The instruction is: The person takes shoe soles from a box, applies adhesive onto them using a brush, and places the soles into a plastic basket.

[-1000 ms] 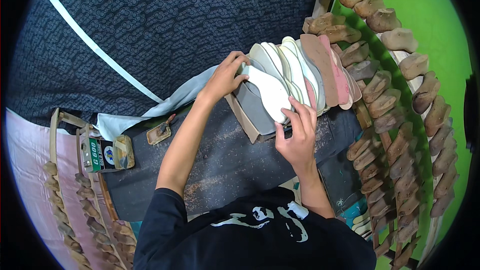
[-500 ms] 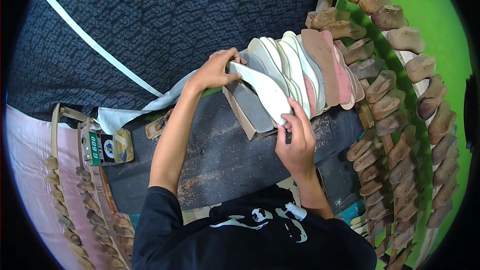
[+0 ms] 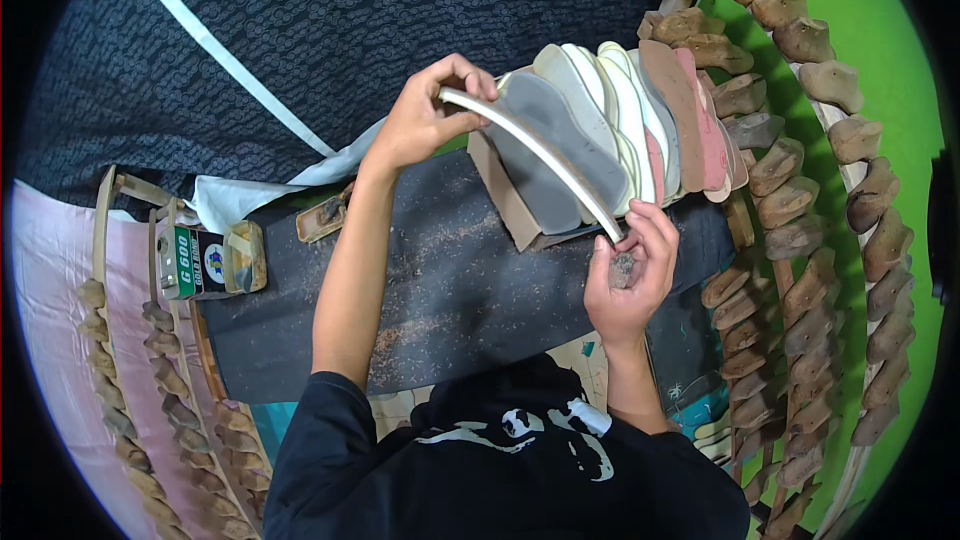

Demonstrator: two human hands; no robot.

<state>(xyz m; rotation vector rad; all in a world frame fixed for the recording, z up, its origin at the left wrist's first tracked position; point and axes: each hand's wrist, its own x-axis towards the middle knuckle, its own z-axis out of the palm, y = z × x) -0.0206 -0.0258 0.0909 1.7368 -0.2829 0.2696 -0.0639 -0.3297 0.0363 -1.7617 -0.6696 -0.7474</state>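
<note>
White sole [image 3: 530, 155], thin, seen edge-on, slightly curved, long strip from upper left to lower right. It sits just in front of the stack [image 3: 620, 130] of soles, held clear of the table [image 3: 430, 280]. Left hand [image 3: 425, 120] pinches its upper end, fingers [image 3: 470, 75] curled over the edge, thumb under. Right hand [image 3: 625, 275] holds the lower end, fingertips pressed together on the tip; a small dark gritty piece sits in that palm, cannot tell what it is. Stack: grey, white, cream, brown and pink soles leaning upright in a brown holder [image 3: 505, 200], right of the left hand. Grey sole [image 3: 560, 150] directly behind the white one, partly covered by it. Table top dark, dusted with brown grit below the stack. Wooden lasts [image 3: 800, 190] hang in rows right of the stack; more at far lower left, blurred by lens rim. Small tin [image 3: 200, 262] at the table's left end. Sole's flat face not visible, so surface and shape hard to make out. Holder base hidden by the right hand. Lower body of the person cut off at the bottom edge.
</note>
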